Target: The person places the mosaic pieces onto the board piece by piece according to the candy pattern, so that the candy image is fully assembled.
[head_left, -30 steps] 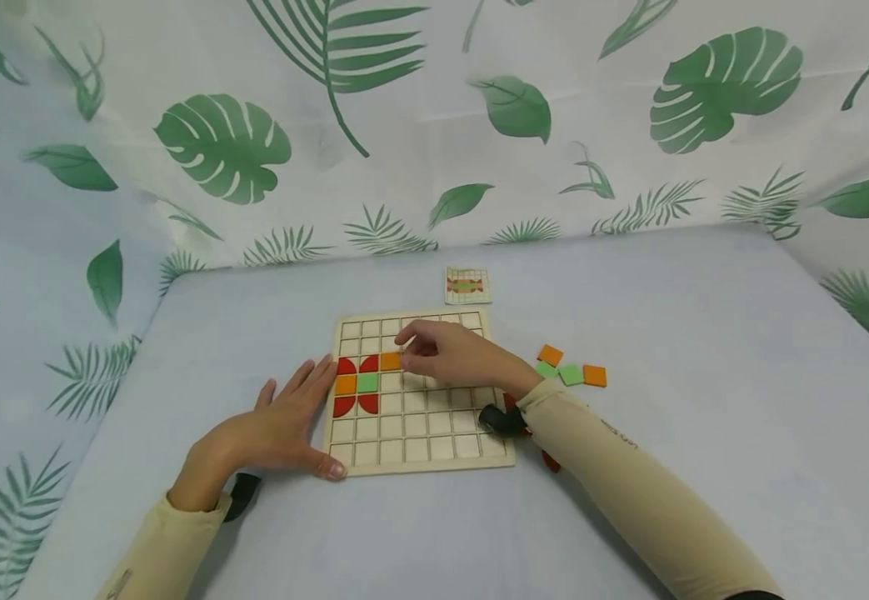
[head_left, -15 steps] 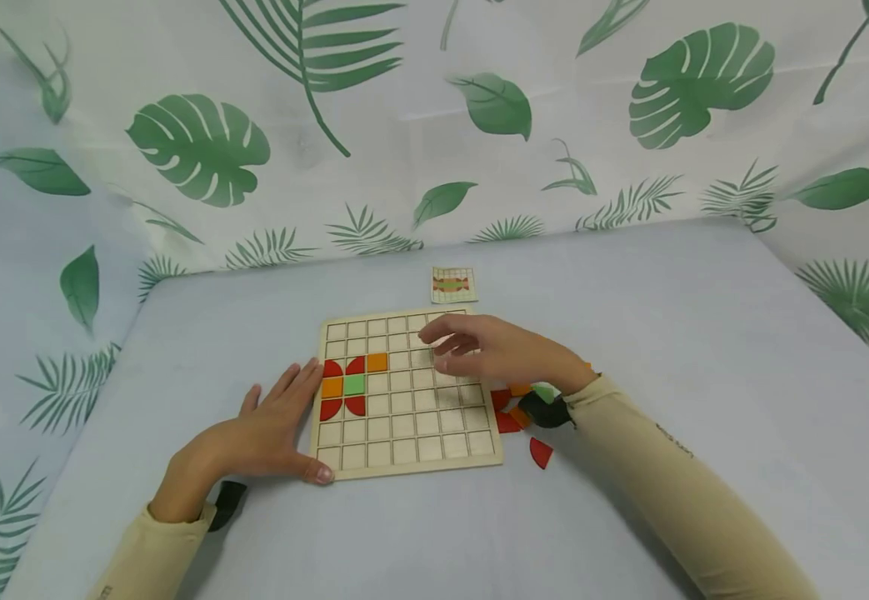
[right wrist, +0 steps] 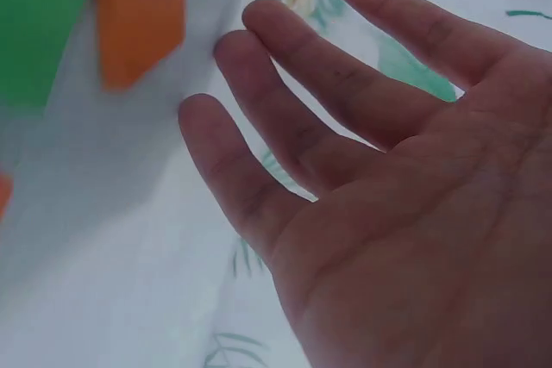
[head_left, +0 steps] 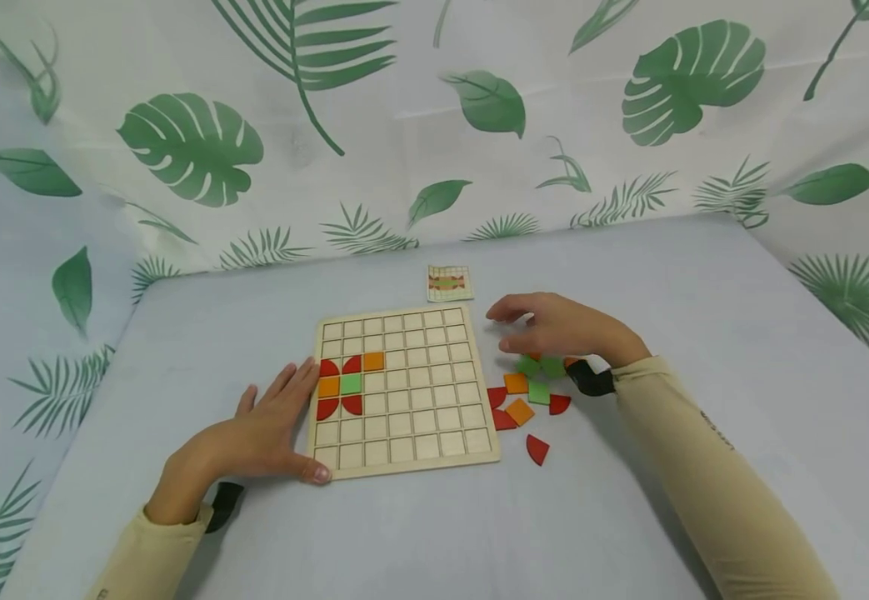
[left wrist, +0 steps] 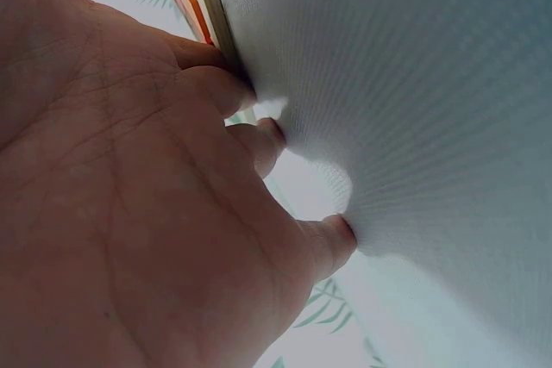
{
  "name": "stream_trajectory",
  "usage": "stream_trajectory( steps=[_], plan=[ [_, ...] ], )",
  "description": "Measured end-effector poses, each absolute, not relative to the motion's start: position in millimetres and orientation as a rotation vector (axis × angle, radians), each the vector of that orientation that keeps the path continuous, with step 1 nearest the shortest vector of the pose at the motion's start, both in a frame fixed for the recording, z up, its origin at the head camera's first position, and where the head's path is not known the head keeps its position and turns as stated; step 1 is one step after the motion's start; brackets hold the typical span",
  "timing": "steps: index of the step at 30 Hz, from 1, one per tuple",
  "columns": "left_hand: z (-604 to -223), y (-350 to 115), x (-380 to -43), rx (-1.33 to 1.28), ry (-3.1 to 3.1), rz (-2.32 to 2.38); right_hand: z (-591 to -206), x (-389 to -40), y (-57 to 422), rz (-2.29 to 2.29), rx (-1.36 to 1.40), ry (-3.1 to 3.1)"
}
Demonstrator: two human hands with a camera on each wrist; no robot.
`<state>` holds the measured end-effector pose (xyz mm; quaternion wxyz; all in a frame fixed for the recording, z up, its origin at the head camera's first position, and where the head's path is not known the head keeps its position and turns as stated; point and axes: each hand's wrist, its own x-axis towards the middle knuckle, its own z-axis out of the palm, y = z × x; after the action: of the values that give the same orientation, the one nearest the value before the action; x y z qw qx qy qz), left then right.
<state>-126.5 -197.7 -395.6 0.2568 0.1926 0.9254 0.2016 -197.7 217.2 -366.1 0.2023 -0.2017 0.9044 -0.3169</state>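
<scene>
Head view: holds nothing in relaxed fingers of right hand [head_left: 569, 325], near loose tiles [head_left: 539, 392] right of centre, likely light, stiff, best pinched by edges, and rests spread-fingered left hand [head_left: 250, 433] against mid-frame grid board [head_left: 415, 469]

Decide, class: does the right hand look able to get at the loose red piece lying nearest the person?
Probably yes. The right hand looks empty, and the red piece lies uncovered on the table, with only flat pieces between them.
</scene>
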Motion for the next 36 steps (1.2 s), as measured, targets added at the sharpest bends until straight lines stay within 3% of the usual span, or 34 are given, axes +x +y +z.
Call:
stream_trajectory(
  steps=[36],
  plan=[
    [-395.5,-199.6,-126.8,0.514,2.504,0.543,-380.4,-203.7,232.6,-0.663,-0.729,2.606]
  ],
)
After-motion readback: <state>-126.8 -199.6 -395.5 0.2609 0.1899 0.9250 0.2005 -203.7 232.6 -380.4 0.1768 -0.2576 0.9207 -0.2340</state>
